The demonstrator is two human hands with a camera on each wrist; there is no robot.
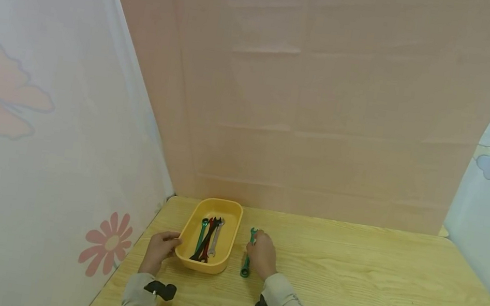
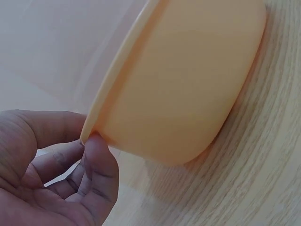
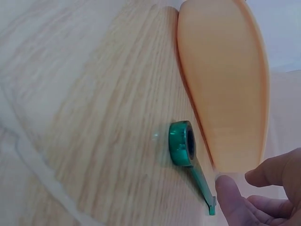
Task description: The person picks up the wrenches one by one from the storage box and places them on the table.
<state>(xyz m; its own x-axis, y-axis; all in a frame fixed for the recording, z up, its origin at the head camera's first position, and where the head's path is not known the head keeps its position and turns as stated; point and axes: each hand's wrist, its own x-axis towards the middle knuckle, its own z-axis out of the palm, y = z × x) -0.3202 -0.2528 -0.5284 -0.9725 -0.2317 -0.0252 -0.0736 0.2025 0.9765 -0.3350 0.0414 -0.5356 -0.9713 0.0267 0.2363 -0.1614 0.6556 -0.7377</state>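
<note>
A yellow plastic tray (image 1: 233,235) stands on the table, with several wrenches lying lengthwise in it: a green wrench (image 1: 202,233), a red one, a dark one and a silver wrench (image 1: 215,240). My left hand (image 1: 159,251) pinches the tray's rim at its near left corner; the left wrist view shows thumb and fingers (image 2: 101,160) on that rim. To the right of the tray, a green ratchet wrench (image 3: 181,143) lies on the tabletop, ring end towards me. Beside and partly over it is my right hand (image 1: 262,256), thumb and fingers apart, gripping nothing visible.
The light wood table (image 1: 373,275) stretches off to the right. A pinkish-brown sheet (image 1: 326,107) hangs behind its back edge. White printed curtains (image 1: 35,170) close in the left and right sides.
</note>
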